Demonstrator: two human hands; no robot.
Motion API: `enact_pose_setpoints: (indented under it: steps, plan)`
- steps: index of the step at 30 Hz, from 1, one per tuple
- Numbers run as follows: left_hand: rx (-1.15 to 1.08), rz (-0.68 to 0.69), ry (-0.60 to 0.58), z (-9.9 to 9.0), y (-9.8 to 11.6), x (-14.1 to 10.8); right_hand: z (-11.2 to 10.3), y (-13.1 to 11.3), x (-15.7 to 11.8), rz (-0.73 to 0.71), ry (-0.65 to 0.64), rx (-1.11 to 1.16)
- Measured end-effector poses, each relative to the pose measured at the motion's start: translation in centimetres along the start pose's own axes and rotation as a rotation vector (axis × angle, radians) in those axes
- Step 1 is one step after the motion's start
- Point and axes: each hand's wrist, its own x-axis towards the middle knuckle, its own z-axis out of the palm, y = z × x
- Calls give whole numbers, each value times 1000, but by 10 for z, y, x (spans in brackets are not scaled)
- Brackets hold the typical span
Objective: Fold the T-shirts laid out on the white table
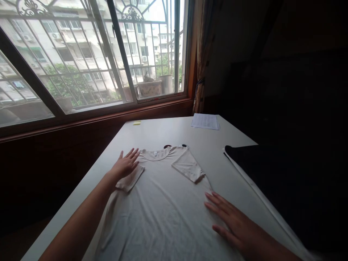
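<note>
A white short-sleeved T-shirt (165, 203) lies spread on the table, its neckline facing the far side and both sleeves folded inward over the body. My left hand (126, 165) rests flat on the shirt's left shoulder and sleeve, fingers stretched out. On the right edge of the shirt, below the right sleeve, lies my right hand (224, 215), its fingers spread and nothing held. Light creases run across the shirt's front. The bottom hem is out of view.
The white table (108, 152) carries a stack of papers (205, 121) and a yellow sticky note (137, 123) at its far end. Two small dark objects show partly behind the collar. Black cloth (272, 181) covers the right side. A barred window (95, 54) stands beyond.
</note>
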Motion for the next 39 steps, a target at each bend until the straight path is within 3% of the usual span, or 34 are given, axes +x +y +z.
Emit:
enact_pose_setpoints:
  steps: [4, 7, 9, 11, 15, 23, 28, 33, 39]
  plan:
    - [-69, 300, 105, -18, 66, 27, 12, 3, -21, 68, 57, -23]
    - [-152, 529, 101, -21, 122, 44, 15, -3, -24, 71, 86, -61]
    - [-204, 652, 55, -19, 148, 51, 14, -6, -28, 67, 102, -80]
    - [-246, 713, 23, -15, 160, 55, 13, -7, -34, 63, 115, -83]
    - [-285, 708, 11, -9, 158, 59, 12, -6, -47, 77, 139, -59]
    - [-248, 647, 49, -1, 129, 73, 8, -13, -46, 131, 142, -16]
    - [-233, 567, 44, 3, 113, 81, 18, -7, -50, 167, 158, -42]
    - [-220, 544, 51, 4, 120, 87, 31, -1, -51, 212, 260, -80]
    - [-257, 556, 53, 2, 139, 98, 26, -2, -50, 326, 322, 41]
